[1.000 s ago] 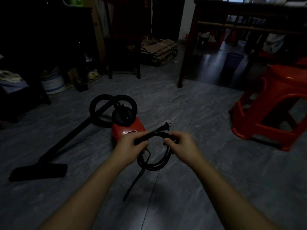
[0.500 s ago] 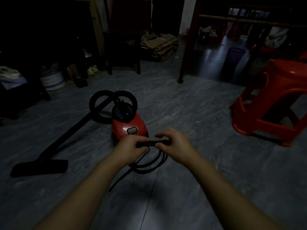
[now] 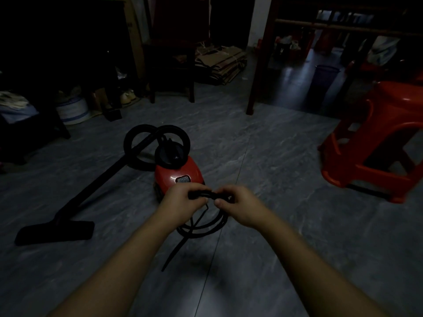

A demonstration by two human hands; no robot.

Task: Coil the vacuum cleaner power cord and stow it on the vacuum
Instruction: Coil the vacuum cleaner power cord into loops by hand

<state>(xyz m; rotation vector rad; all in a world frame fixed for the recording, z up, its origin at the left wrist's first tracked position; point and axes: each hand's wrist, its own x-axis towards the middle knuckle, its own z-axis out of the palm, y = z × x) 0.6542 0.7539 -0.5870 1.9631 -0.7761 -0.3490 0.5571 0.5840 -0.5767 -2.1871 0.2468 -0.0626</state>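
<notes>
While both forearms reached toward 12 o'clock, I observed the left hand and the right hand side by side, low over the floor. Each grip was closed: the fingers of both hands curled round the top of the bundled power cord, the left grip at 9 o'clock of the bundle and the right at 3 o'clock. The coiled loops hung below the hands; one loose end trailed toward 7 o'clock. The vacuum stood just beyond the hands at 12 o'clock, its hose looped behind it. A red stool stood at 2 o'clock, well apart.
</notes>
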